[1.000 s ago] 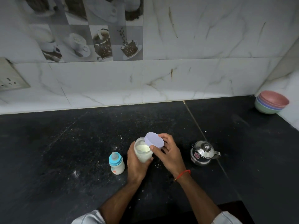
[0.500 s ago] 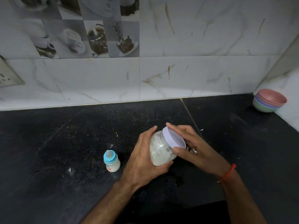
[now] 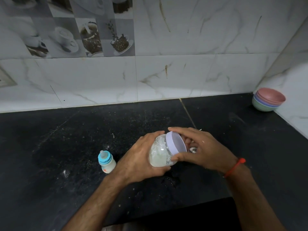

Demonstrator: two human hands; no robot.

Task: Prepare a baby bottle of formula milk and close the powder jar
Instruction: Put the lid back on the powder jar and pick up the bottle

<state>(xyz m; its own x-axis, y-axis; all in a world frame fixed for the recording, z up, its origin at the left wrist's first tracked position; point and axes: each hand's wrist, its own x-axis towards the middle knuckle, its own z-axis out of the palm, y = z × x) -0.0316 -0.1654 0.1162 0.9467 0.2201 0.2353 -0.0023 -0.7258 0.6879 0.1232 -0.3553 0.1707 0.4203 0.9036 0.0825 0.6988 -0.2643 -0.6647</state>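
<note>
The clear powder jar (image 3: 160, 152) with white powder inside is tilted to the right above the black counter. My left hand (image 3: 140, 159) wraps around its body. Its lilac lid (image 3: 175, 144) sits on the jar's mouth, and my right hand (image 3: 200, 149) grips the lid's rim with thumb below and fingers on top. The small baby bottle (image 3: 106, 161), with a blue collar, a clear teat and milk inside, stands upright on the counter just left of my left hand.
A steel kettle (image 3: 193, 150) is almost hidden behind my right hand. Stacked pastel bowls (image 3: 268, 101) sit in the back right corner. The tiled wall (image 3: 150, 72) runs behind the black counter (image 3: 66, 139), which carries scattered powder specks and a wet patch.
The lid went from held above the open upright jar onto its mouth. The jar tilted to the right and both hands closed around it. The kettle became covered by my right hand.
</note>
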